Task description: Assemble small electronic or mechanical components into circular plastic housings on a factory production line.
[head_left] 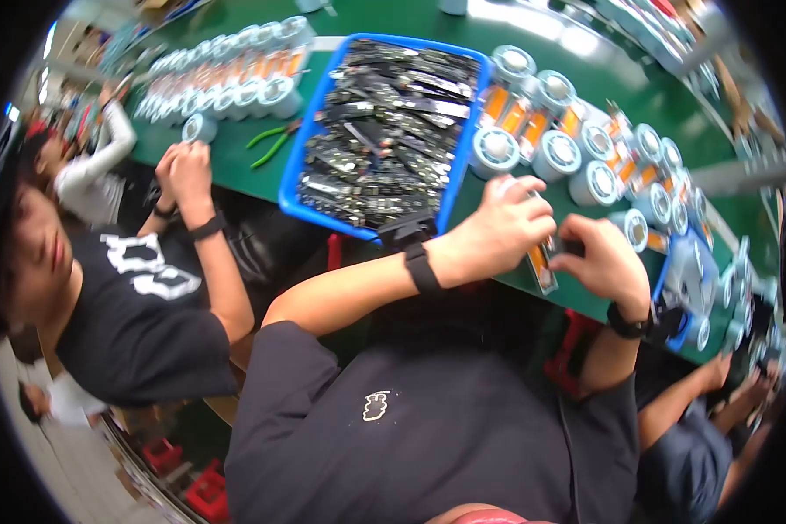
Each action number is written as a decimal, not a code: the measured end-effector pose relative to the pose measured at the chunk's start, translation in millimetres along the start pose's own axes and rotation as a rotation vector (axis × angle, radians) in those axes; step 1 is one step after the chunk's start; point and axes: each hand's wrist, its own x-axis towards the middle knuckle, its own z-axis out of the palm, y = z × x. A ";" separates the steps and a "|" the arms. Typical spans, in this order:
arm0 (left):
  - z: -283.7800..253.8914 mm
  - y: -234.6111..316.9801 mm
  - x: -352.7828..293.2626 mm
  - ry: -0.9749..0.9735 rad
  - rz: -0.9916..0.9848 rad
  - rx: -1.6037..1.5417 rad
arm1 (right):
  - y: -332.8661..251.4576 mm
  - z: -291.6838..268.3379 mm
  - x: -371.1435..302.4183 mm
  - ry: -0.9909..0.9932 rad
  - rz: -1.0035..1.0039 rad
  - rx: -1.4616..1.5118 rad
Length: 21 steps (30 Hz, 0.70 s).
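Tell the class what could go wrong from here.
The narrow orange piece at the left grip and right grip could slip off the table, being near its edge. The black wrist device overlaps the blue tray in view, so it might snag the heaped dark strips.

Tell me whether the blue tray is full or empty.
The blue tray is filled: dark narrow strips cover it nearly from rim to rim. How deep they lie, I cannot tell.
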 end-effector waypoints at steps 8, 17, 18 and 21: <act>2.1 4.0 7.8 0.007 -0.077 -0.097 | 15.2 40.4 -0.9 0.333 0.005 -0.236; -2.8 -1.6 2.8 0.012 -0.041 -0.083 | 30.1 70.7 -14.3 0.353 -0.139 0.374; -4.5 -1.9 3.5 0.008 -0.039 -0.085 | 31.1 70.1 -16.4 0.369 -0.161 0.344; -10.1 -2.8 4.0 -0.039 -0.010 -0.030 | 29.3 76.0 -18.1 0.383 -0.116 0.385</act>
